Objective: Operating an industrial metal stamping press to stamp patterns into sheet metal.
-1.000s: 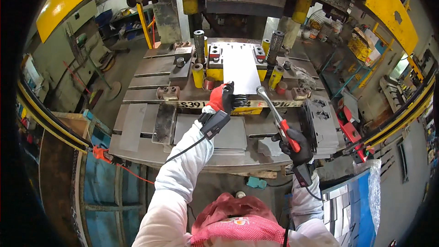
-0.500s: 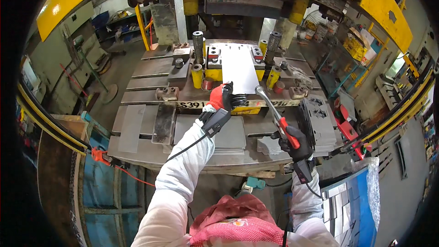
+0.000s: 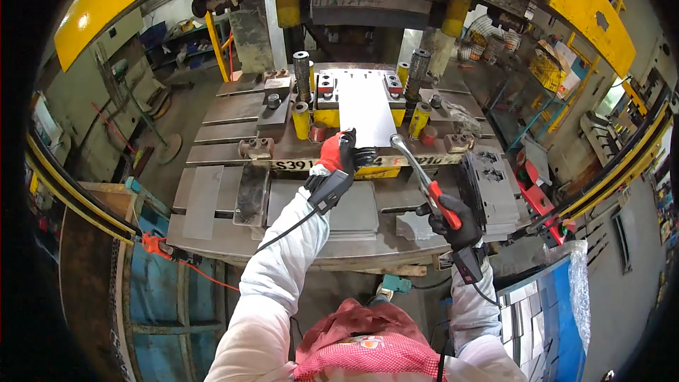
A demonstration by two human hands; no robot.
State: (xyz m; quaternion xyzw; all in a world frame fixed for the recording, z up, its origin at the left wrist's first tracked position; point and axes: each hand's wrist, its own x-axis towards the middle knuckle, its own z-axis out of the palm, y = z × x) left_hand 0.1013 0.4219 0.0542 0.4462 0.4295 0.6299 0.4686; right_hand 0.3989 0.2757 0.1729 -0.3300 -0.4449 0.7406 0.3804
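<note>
A pale flat metal sheet (image 3: 368, 113) lies over the middle of the lower die (image 3: 327, 102), its near end sticking out toward me. My left hand (image 3: 338, 153), in a red and black glove, grips the near left corner, thumb at the edge and dark fingers by the near edge. A black glove covers my right hand (image 3: 456, 221), closed round the red handle of a long metal hand tool (image 3: 419, 166). The tool's round silver head meets the sheet's near right corner; how it holds there is unclear.
Dark guide posts (image 3: 303, 76) and yellow cylinders (image 3: 301, 122) flank the sheet. The upper press part (image 3: 375, 0) hangs above. Stacked flat plates (image 3: 357, 216) lie on the near bed, and cut plates (image 3: 495, 187) are piled at right. Yellow-edged rails (image 3: 85, 187) run along both sides.
The view has shifted slightly, so the die and sheet sit a little further left. Both hands keep nearly the same places at the sheet and the tool.
</note>
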